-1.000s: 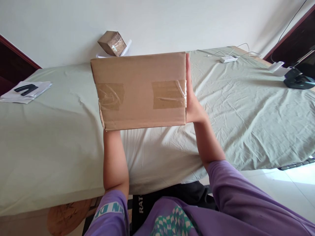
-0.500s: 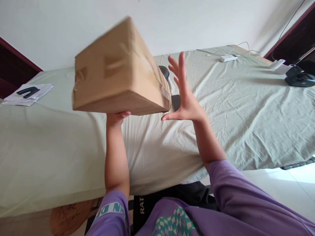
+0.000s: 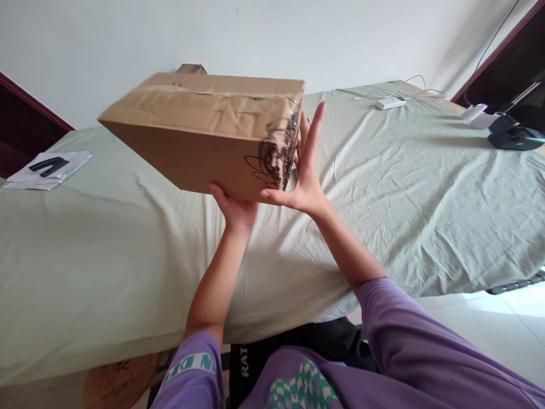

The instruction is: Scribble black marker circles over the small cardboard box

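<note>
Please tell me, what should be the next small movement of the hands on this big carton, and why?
I would probably close the right hand flatter against the scribbled end of the carton: its index finger points up, away from the cardboard, while the left hand supports from below and the carton is held above the cloth.

Head-height view, forward and down

A plain white wall (image 3: 366,40) rises behind the table (image 3: 426,187), which is draped in a wrinkled pale green cloth. Dark red-framed openings flank it on both sides. Light tiles (image 3: 485,324) show beyond the near right edge, brightly lit; a round wooden stool (image 3: 114,380) sits below the near edge.
</note>
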A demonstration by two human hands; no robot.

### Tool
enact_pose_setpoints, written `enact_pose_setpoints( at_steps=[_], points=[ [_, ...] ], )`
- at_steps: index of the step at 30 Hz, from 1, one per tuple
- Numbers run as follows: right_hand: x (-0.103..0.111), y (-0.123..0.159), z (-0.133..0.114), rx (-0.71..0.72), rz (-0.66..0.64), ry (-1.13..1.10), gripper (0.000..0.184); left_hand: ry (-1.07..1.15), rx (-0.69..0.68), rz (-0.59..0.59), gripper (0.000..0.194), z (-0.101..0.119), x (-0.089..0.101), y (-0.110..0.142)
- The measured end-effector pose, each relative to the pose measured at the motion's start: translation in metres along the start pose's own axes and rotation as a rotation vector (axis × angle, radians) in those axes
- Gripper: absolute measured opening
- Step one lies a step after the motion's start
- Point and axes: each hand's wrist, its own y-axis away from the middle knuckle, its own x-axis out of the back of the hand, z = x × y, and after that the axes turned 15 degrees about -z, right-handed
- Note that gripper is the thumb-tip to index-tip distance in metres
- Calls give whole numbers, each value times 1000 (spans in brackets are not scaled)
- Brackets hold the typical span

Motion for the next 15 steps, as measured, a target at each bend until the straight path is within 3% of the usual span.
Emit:
enact_pose_setpoints(
  at_steps=[3,7,10,12,15],
  points=[
    [1,4,-11,-50,-8,25,171,3,53,-32,116,-1,-7,1],
    [-1,3,-21,-35,-49,-26,170,-25,178,-134,131,-5,-2,1],
    [-2,1,-21,-2,19,-66,170,-33,212,-204,143,-7,1,0],
    [2,1,-18,1,89,-96,170,50,199,-220,136,-5,0,-3],
    [18,4,-9,6,205,-46,173,192,318,-318,99,8,0,-5]
  ],
)
